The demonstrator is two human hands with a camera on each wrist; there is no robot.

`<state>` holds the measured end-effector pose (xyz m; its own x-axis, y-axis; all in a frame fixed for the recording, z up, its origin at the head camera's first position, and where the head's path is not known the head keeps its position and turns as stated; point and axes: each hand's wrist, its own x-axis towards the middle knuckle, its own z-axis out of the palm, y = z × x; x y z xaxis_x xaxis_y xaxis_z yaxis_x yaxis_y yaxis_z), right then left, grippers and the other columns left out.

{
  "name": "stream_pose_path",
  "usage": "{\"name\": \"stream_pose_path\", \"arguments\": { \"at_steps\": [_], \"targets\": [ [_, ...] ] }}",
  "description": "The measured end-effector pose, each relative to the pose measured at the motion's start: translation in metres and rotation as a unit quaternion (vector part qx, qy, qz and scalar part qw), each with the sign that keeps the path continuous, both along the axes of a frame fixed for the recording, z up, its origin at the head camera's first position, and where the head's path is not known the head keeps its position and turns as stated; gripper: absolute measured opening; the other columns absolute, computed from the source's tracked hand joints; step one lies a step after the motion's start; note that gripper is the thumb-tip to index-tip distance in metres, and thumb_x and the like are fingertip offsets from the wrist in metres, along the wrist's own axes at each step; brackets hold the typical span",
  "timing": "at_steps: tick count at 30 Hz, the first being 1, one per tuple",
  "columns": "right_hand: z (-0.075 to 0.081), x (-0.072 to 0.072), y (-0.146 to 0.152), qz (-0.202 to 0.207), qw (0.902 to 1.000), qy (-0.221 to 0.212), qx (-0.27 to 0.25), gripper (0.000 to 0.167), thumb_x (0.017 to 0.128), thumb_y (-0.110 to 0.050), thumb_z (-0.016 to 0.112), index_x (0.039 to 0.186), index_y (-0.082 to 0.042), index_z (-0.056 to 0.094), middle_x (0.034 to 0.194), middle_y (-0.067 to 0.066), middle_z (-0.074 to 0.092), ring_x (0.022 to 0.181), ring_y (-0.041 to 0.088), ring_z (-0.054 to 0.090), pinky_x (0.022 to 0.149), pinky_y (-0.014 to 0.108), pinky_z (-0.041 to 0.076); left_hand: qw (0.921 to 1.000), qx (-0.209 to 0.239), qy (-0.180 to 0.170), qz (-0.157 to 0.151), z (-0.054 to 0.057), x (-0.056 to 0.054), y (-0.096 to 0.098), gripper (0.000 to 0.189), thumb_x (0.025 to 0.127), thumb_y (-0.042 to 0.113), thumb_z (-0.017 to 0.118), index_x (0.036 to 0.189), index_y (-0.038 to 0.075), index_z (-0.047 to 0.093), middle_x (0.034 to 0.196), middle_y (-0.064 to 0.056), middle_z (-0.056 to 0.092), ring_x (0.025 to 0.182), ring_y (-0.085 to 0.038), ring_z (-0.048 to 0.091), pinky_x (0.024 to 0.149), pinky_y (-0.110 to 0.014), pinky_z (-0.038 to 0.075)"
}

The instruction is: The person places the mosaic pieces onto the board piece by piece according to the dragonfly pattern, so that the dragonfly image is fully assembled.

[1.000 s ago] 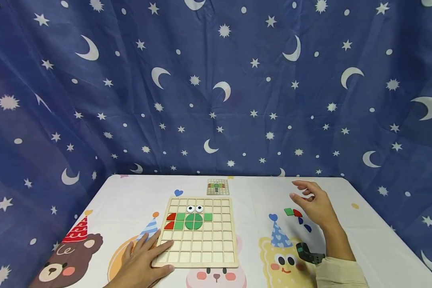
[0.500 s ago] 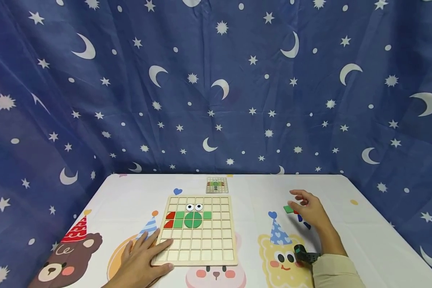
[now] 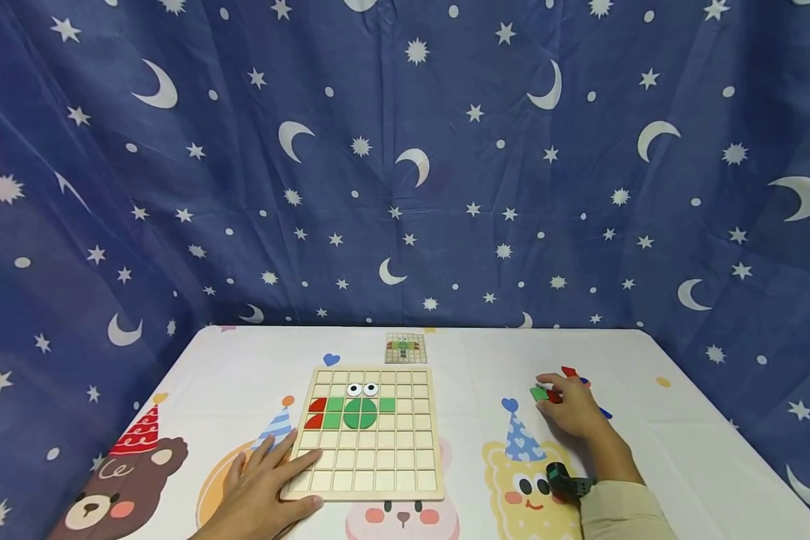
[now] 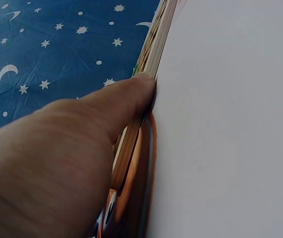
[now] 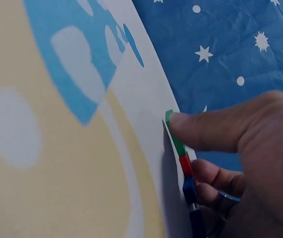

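My left hand (image 3: 259, 487) rests at the lower left corner of a square wooden grid board (image 3: 405, 497), fingers spread over its edge. In the left wrist view, the thumb (image 4: 126, 94) lies against the board's side. Red quarter-round tiles (image 3: 315, 413), green squares (image 3: 334, 412), a green circle of quarter pieces (image 3: 360, 413) and two eye tiles (image 3: 362, 390) sit in the grid. At right, my right hand (image 3: 574, 409) has thumb and index finger around a green square tile (image 3: 538, 394); in the right wrist view the thumb touches this green tile (image 5: 175, 134).
Beside the right hand lie red tiles (image 3: 568, 371) and blue tiles (image 3: 604, 413), partly hidden by it. A small picture card (image 3: 406, 349) with a similar pattern lies behind the board. A dark blue star-and-moon curtain (image 3: 405, 187) stands behind the white printed table (image 3: 472, 435).
My right hand has come down and a little left onto the loose tiles, its thumb and index finger now around the green one. Red and blue tiles behind it have come into view. The left hand stays put.
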<state>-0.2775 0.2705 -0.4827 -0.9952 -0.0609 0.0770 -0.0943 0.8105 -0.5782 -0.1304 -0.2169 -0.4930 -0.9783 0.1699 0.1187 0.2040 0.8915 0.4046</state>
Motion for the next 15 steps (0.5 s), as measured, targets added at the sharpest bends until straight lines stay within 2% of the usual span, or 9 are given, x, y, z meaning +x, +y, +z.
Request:
{"name": "stream_pose_path", "arguments": {
  "at_steps": [9,15],
  "targets": [
    [-0.0019,0.0021,-0.0006,-0.008,0.9997,0.01,0.02,0.023,0.083,-0.007,0.073,0.105,-0.004,0.065,0.109,0.025,0.05,0.098,0.04,0.048,0.086,0.058,0.042,0.9996,0.008,-0.029,-0.001,0.0025,-0.0009,0.0008,0.069,0.076,0.07,0.064,0.133,0.032,0.061,0.15,-0.009,0.037,0.137,-0.047,0.021,0.1,-0.07,0.008],
    [0.0019,0.0021,-0.0019,0.001,0.9997,0.015,0.021,0.021,0.085,-0.01,0.071,0.1,0.001,0.061,0.105,0.022,0.05,0.094,0.036,0.048,0.085,0.055,0.041,0.9994,0.009,-0.034,0.002,0.0031,0.0,0.0007,0.069,0.075,0.07,0.064,0.133,0.032,0.061,0.15,-0.01,0.037,0.137,-0.048,0.021,0.1,-0.069,0.008]
  ]
}}
